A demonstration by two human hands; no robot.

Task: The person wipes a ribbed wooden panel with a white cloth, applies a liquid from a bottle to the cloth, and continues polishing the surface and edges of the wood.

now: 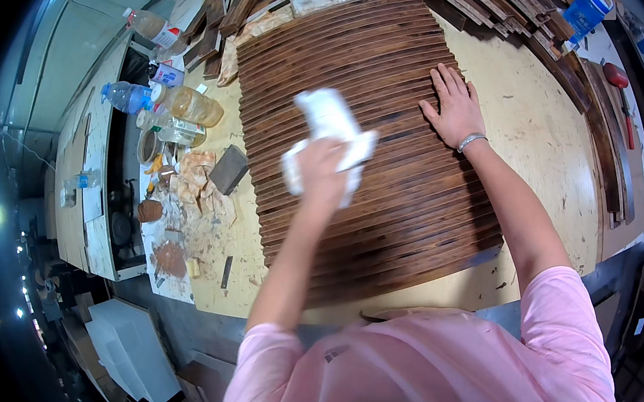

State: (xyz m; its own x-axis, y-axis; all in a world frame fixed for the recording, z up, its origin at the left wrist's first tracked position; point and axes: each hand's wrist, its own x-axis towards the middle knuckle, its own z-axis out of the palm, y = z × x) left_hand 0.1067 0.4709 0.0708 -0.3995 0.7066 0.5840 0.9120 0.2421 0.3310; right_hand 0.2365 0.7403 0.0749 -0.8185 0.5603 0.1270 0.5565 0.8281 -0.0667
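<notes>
A: I'm steering from far off. Where does the cloth lie for you?

B: The white cloth [327, 115] is over the dark slatted panel [414, 192], left of its middle, bunched in my left hand [321, 172]. Blur hides which fingers press where.

A: And my right?

B: The right hand [455, 114] holds nothing; it lies flat, fingers spread, on the panel's right edge. The two hands are well apart, so the left is the one at the cloth.

A: Which way does everything run?

B: The slats run left to right across the panel. The cloth's longest fold points toward the panel's far edge, so I judge that it crosses the slats; that crossing is the relation I'd steer by.

A: Any writing I can use?

B: Left of the panel, a bottle [157, 29] wears a red-and-white label, and an amber bottle [200, 106] stands nearer the panel. Beyond the panel's far right corner there's a blue container [588, 14] with pale markings. I can't make out dependable wording on any.
</notes>
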